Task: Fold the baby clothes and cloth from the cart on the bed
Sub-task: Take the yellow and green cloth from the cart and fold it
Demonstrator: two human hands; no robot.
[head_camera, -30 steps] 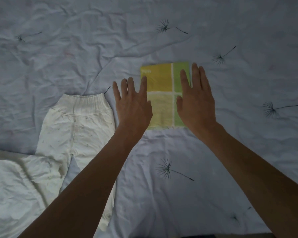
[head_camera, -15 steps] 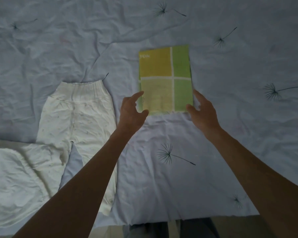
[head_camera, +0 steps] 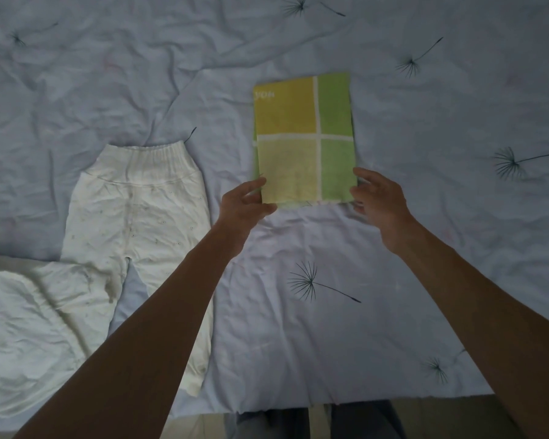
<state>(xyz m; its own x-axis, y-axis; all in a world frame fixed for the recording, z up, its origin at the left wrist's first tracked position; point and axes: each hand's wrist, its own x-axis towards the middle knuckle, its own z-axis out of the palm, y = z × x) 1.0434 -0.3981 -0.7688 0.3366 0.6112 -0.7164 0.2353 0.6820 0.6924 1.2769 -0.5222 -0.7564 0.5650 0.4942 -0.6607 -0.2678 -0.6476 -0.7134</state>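
A folded yellow-and-green checked cloth (head_camera: 303,137) lies flat on the pale blue bed sheet (head_camera: 425,232). My left hand (head_camera: 244,204) pinches its near left corner between forefinger and thumb. My right hand (head_camera: 377,201) has its fingers curled at the near right corner, slightly blurred. White baby trousers (head_camera: 133,217) are spread flat to the left, waistband away from me, and my left forearm crosses over one leg.
A crumpled white garment (head_camera: 23,327) lies at the near left, overlapping a trouser leg. The sheet is wrinkled and printed with dark dandelion seeds. The bed's near edge (head_camera: 298,407) runs along the bottom, with my legs below it.
Both hands lifted off the top of the cloth, where they lay flat, drew back towards me and closed on its near corners. The cloth now shows in full.
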